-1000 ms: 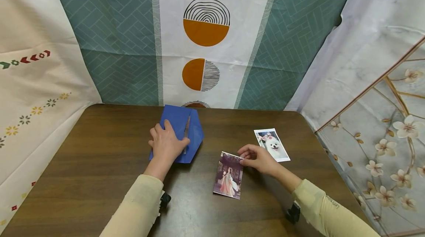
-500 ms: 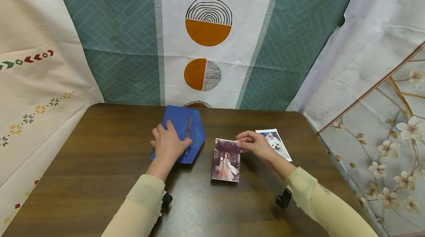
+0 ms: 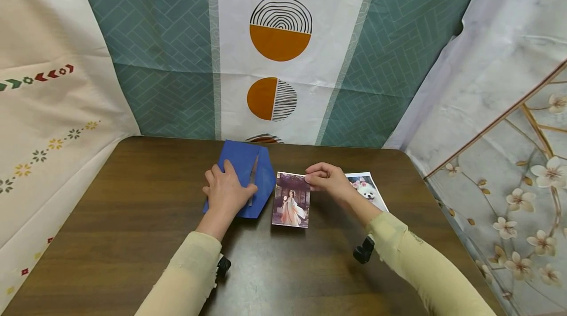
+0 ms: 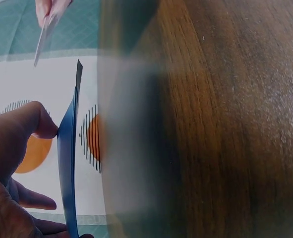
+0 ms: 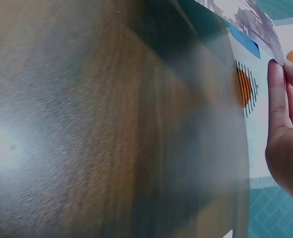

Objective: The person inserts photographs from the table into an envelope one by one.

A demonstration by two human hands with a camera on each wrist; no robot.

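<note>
While the left hand (image 3: pixel 228 190) is gripping a blue envelope (image 3: pixel 265 178), its thumb is pressing on the upper face and its fingers are bending around the left edge. The envelope is occupying the far part of the desk (image 3: pixel 146 203), left of centre, its pointed flap facing right and a narrow gap showing beside the flap. The right hand (image 3: pixel 328 183) is pinching the far right corner of a photo print (image 3: pixel 290 200) between thumb and fingers, and is holding it above the desk, just beside the envelope and apart from it. A dog picture (image 3: pixel 368 192) is lying farther right, the right forearm partly covering it. Beyond the far edge, a patterned cloth (image 3: pixel 283 65) is hanging, displaying teal panels and orange-and-black circles.
</note>
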